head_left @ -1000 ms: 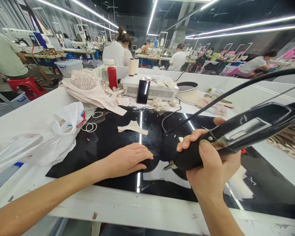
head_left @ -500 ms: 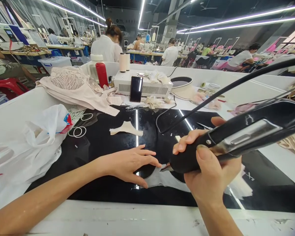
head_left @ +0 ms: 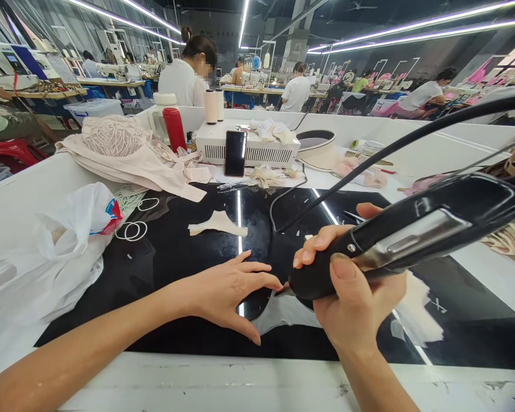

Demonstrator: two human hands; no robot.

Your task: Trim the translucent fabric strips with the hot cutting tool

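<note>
My right hand [head_left: 347, 286] is wrapped round a black corded hand tool [head_left: 416, 229], thumb on its near side. The tool's narrow metal tip [head_left: 284, 290] points left and down at a thin whitish fabric piece [head_left: 286, 315], which lies flat on the glossy black board [head_left: 171, 326]. My left hand [head_left: 234, 289] is open, fingers spread. Its index fingertip is beside the tool's tip, and its thumb rests at the fabric's left edge. Part of the fabric is hidden behind my right hand. A cream fabric piece [head_left: 218, 224] lies farther back on the board.
A stack of pale fabric pieces [head_left: 418, 312] lies right of my right hand. At left are a white plastic bag [head_left: 64, 252] and beige bras [head_left: 120, 149]. A phone [head_left: 235, 153] leans against a white box [head_left: 274, 151]. The tool's black cable [head_left: 381, 154] arches across the right side.
My right hand and the tool have shifted slightly left. My left thumb sits a little lower and wider from the fingers. The fabric stays under the tool's tip.
</note>
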